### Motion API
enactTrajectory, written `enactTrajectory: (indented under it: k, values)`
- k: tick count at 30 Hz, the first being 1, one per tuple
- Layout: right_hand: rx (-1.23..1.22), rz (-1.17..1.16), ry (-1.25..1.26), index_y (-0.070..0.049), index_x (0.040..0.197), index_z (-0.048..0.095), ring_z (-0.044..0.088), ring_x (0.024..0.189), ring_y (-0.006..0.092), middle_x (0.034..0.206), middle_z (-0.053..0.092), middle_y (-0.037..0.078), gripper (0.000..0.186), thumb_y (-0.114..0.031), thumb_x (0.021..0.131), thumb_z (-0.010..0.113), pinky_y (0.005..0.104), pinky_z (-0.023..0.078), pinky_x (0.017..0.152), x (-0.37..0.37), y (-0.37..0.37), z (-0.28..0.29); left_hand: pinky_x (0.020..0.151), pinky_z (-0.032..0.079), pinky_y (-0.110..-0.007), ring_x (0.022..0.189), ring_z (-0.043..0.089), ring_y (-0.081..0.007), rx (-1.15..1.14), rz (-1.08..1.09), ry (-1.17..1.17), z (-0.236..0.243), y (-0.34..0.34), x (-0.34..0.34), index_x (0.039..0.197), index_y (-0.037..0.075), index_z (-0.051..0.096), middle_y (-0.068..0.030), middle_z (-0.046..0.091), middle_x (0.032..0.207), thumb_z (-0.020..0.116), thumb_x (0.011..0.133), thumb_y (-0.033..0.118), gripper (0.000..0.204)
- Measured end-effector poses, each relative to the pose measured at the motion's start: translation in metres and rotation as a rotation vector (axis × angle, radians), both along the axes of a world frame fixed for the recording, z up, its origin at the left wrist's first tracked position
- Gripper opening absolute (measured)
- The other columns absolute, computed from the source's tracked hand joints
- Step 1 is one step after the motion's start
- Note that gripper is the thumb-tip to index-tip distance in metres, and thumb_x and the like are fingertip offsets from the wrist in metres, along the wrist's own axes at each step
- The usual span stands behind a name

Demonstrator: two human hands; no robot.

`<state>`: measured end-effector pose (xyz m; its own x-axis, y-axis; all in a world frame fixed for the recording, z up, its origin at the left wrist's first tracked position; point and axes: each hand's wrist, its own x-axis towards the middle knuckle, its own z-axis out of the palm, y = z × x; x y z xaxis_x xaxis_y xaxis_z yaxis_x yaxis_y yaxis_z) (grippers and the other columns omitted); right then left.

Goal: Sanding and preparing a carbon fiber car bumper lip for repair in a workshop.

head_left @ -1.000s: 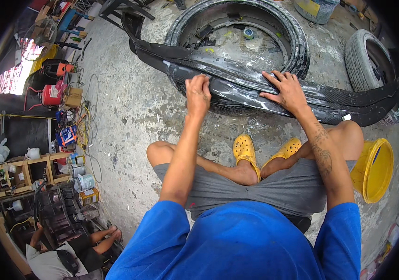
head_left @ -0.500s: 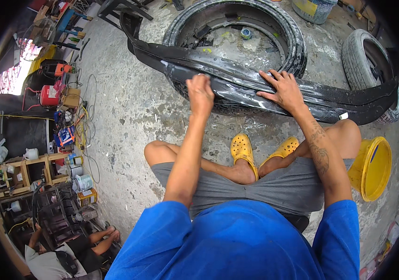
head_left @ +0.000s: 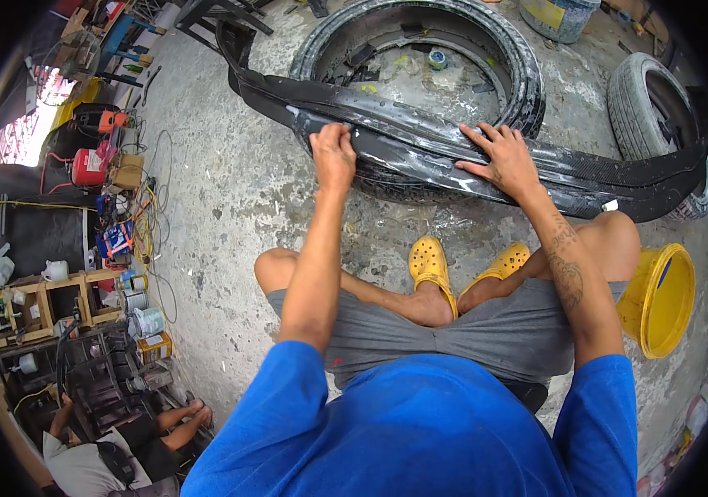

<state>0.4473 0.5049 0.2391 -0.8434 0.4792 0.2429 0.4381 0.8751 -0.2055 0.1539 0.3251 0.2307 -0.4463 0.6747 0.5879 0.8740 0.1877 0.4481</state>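
A long, curved black car-body strip (head_left: 420, 157), like a bumper lip with carbon-weave patches, lies across a tire (head_left: 528, 83) on the floor. Whitish streaks and a wet-looking shine mark its surface. On the strip's near edge, left of the middle, my left hand (head_left: 335, 157) is closed with bent fingers pressed together; whatever may be in them is hidden. My right hand (head_left: 507, 161) rests spread on the strip further right, fingers apart and holding nothing.
Another tire (head_left: 635, 108) stands under the strip's right end. A yellow bucket (head_left: 660, 298) sits by my right knee, and a grey paint-stained bucket (head_left: 559, 21) at the back. Left are cables, tools, cans and a wooden rack (head_left: 47, 306); a person (head_left: 97, 460) sits lower left.
My left hand has slid a little to the left along the strip, still closed. My right hand and the strip have stayed almost in place.
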Motion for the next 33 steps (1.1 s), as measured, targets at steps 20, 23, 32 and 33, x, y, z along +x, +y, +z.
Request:
enactTrajectory:
  k: [20, 23, 32, 33]
  values:
    - [0.029, -0.008, 0.034, -0.026, 0.156, 0.059, 0.062, 0.117, 0.0345, 0.141, 0.066, 0.014, 0.077, -0.067, 0.092, 0.070, 0.0434, 0.047, 0.104, -0.002, 0.002, 0.000, 0.086, 0.049, -0.045, 0.096, 0.060, -0.0407, -0.150, -0.132, 0.018, -0.001, 0.000, 0.000, 0.102, -0.002, 0.072, -0.0183, 0.072, 0.106, 0.066, 0.089, -0.008, 0.015]
    - [-0.006, -0.008, 0.023, -0.026, 0.157, 0.058, 0.061, 0.120, 0.0350, 0.143, 0.066, 0.015, 0.077, -0.068, 0.092, 0.070, 0.0440, 0.047, 0.105, -0.002, 0.001, 0.000, 0.087, 0.049, -0.045, 0.096, 0.061, -0.0395, -0.054, -0.053, 0.001, 0.001, 0.000, 0.003, 0.101, -0.002, 0.072, -0.0170, 0.072, 0.107, 0.066, 0.089, -0.008, 0.015]
    - [0.005, -0.010, 0.005, -0.026, 0.157, 0.057, 0.061, 0.120, 0.0346, 0.143, 0.066, 0.015, 0.078, -0.069, 0.093, 0.069, 0.0438, 0.046, 0.106, -0.001, 0.001, 0.001, 0.087, 0.048, -0.046, 0.091, 0.061, -0.0382, 0.005, 0.012, 0.013, 0.005, 0.002, 0.005, 0.099, 0.001, 0.072, -0.0147, 0.072, 0.104, 0.066, 0.089, -0.007, 0.013]
    - [-0.007, -0.010, 0.002, -0.027, 0.157, 0.057, 0.061, 0.120, 0.0346, 0.143, 0.066, 0.015, 0.078, -0.069, 0.093, 0.068, 0.0438, 0.046, 0.106, -0.002, 0.001, 0.001, 0.086, 0.048, -0.047, 0.091, 0.060, -0.0385, 0.013, 0.074, 0.021, 0.004, 0.002, 0.005, 0.098, 0.001, 0.072, -0.0146, 0.072, 0.104, 0.067, 0.090, -0.006, 0.012]
